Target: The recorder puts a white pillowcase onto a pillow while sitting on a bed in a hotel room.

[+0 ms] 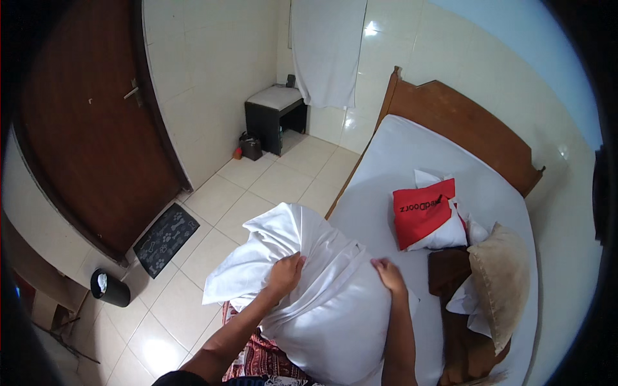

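Note:
A large white pillow in a loose white pillowcase is in front of me, between my arms. My left hand is closed on gathered cloth of the pillowcase, whose loose end spreads towards the upper left. On the other side, my right hand grips the case near its right edge, fingertips partly hidden by the fabric. Beside it lies the bed's white fitted sheet. A red and white cushion bearing writing rests on the bed. Further right, a beige pillow leans over a brown cloth.
A wooden headboard stands at the bed's far end. Beyond the tiled floor are a small black table and a dark bin. To the left are a brown door, a patterned doormat and a black bin.

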A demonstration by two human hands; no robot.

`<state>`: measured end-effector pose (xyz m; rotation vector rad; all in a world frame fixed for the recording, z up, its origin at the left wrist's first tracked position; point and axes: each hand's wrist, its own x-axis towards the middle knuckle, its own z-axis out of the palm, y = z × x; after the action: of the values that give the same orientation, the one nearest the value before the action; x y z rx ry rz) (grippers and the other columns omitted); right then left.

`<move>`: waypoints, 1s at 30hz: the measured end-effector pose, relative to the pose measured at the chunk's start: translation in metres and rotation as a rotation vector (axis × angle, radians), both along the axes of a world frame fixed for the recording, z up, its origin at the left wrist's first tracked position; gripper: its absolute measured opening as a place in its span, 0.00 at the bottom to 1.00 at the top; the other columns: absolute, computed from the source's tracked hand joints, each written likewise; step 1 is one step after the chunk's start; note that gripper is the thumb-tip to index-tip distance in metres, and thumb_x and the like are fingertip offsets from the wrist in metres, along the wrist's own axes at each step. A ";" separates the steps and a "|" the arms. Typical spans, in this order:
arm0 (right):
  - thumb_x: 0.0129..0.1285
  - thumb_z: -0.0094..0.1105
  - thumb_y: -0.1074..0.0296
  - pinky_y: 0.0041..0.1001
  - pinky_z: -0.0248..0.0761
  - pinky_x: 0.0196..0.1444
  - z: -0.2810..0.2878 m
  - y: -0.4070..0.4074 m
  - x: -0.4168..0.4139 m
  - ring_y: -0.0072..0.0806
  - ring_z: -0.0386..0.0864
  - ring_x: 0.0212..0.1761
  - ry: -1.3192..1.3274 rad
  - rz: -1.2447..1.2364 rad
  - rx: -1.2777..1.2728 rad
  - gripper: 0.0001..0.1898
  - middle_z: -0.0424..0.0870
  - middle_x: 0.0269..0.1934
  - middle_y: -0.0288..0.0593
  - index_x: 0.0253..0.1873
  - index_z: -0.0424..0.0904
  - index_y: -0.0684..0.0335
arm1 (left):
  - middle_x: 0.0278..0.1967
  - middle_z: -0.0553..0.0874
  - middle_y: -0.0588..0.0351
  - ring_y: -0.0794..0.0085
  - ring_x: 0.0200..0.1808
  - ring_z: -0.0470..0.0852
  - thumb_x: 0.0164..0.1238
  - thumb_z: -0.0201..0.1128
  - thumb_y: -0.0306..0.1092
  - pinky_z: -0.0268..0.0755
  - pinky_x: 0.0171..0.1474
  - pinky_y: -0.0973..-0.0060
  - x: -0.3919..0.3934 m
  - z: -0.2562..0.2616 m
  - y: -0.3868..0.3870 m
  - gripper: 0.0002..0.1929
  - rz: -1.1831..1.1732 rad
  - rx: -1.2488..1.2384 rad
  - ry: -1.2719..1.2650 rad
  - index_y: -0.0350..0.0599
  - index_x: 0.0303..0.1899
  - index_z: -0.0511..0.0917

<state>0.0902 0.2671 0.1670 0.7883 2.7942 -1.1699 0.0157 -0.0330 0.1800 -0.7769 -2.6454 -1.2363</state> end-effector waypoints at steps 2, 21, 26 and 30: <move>0.57 0.52 0.38 0.34 0.63 0.57 -0.003 -0.004 -0.010 0.48 0.74 0.52 -0.178 0.082 0.002 0.33 0.77 0.47 0.56 0.50 0.74 0.68 | 0.21 0.76 0.37 0.43 0.28 0.77 0.70 0.47 0.38 0.68 0.33 0.54 0.002 0.003 -0.010 0.15 0.038 0.026 -0.051 0.36 0.27 0.70; 0.31 0.77 0.51 0.39 0.65 0.37 0.235 -0.128 0.097 0.48 0.72 0.32 0.620 0.148 0.622 0.35 0.75 0.30 0.49 0.42 0.69 0.65 | 0.45 0.71 0.35 0.50 0.44 0.74 0.55 0.66 0.46 0.68 0.45 0.64 0.003 0.129 0.013 0.36 0.069 0.540 0.208 0.27 0.55 0.59; 0.45 0.64 0.66 0.38 0.63 0.38 0.211 -0.175 0.082 0.37 0.74 0.31 0.506 0.168 0.906 0.14 0.73 0.27 0.40 0.37 0.68 0.57 | 0.60 0.58 0.37 0.42 0.59 0.63 0.59 0.64 0.42 0.62 0.57 0.59 -0.018 0.133 0.013 0.39 -0.063 0.731 0.092 0.39 0.66 0.50; 0.51 0.54 0.72 0.34 0.64 0.36 0.136 -0.210 0.061 0.32 0.76 0.30 0.360 0.257 0.922 0.07 0.73 0.25 0.36 0.35 0.67 0.56 | 0.66 0.49 0.38 0.44 0.65 0.58 0.62 0.61 0.47 0.62 0.61 0.58 -0.047 0.081 0.011 0.39 -0.131 0.626 -0.109 0.56 0.69 0.46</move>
<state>0.1511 0.0576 0.3029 0.1753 3.5676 0.0924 -0.0311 -0.0222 0.2608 -0.7832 -2.0835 -2.0359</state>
